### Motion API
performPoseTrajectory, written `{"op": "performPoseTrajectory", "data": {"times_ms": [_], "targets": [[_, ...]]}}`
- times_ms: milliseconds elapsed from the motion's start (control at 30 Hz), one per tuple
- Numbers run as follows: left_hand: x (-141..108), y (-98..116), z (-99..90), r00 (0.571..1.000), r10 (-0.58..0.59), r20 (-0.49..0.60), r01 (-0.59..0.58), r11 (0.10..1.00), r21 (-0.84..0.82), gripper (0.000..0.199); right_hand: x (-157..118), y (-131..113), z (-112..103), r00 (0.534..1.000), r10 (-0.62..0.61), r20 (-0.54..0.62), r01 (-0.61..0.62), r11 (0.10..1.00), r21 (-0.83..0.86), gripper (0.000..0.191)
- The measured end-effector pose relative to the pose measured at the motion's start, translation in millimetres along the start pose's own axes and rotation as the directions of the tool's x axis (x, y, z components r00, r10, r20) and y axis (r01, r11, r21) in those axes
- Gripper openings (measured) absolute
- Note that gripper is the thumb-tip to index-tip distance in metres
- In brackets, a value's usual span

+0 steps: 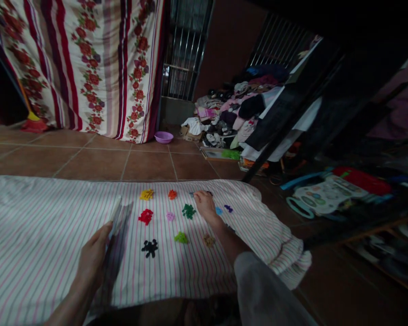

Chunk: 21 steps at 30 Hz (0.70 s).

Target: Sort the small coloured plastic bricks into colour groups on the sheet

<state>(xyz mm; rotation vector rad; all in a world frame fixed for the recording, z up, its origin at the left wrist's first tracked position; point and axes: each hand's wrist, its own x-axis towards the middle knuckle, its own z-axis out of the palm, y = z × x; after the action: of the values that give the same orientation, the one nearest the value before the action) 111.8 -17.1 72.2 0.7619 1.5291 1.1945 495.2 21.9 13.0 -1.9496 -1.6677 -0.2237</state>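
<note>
My left hand (pixel 94 253) grips a thin, flat, pale panel (pixel 115 209), held tilted up on edge over the striped cloth; its exact kind is unclear. Reaching to the far side of the cloth, my right hand (pixel 204 202) has its fingers bent down close together at a few dark grey-blue bits, and whatever they pinch is hidden. Around it lie small piles of pieces: dark green (pixel 189 211), light blue (pixel 218 210), dark purple (pixel 228 208), orange (pixel 172 194) and pink (pixel 170 216). Nearer the left hand are yellow (pixel 146 194), red (pixel 146 216) and black (pixel 150 248) piles.
Lime green (pixel 181 237) and tan (pixel 208 240) piles lie closer to me on the striped cloth (pixel 54 253). Beyond are a tiled floor, a purple basin (pixel 163 137), a floral curtain (pixel 91 68), heaped clothes (pixel 234 106) and, at right, a plastic toy (pixel 329 194).
</note>
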Motion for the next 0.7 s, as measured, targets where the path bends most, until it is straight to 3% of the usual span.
{"op": "performPoseTrajectory", "data": {"times_ms": [167,267,533,700], "targets": [[-12.6,22.1,3.3,0.990,-0.142,-0.012,0.142,0.990,-0.005,0.020,19.4,0.0,18.1,0.994,-0.027,0.101,0.026,1.000,0.006,0.021],[-12.3,24.1,3.0,0.980,-0.200,0.005,0.200,0.980,-0.021,0.023,21.3,4.4,24.0,0.990,-0.040,0.135,0.041,0.999,-0.005,0.021],[-1.0,11.4,-0.9,0.993,-0.122,0.006,0.122,0.992,0.026,0.022,29.1,-1.3,20.1,0.975,0.042,0.217,-0.012,0.990,-0.138,0.020],[-1.6,13.5,-2.6,0.990,-0.141,0.014,0.140,0.990,0.029,0.027,34.9,-14.3,9.0,0.945,0.134,0.298,-0.066,0.972,-0.227,0.029]]}}
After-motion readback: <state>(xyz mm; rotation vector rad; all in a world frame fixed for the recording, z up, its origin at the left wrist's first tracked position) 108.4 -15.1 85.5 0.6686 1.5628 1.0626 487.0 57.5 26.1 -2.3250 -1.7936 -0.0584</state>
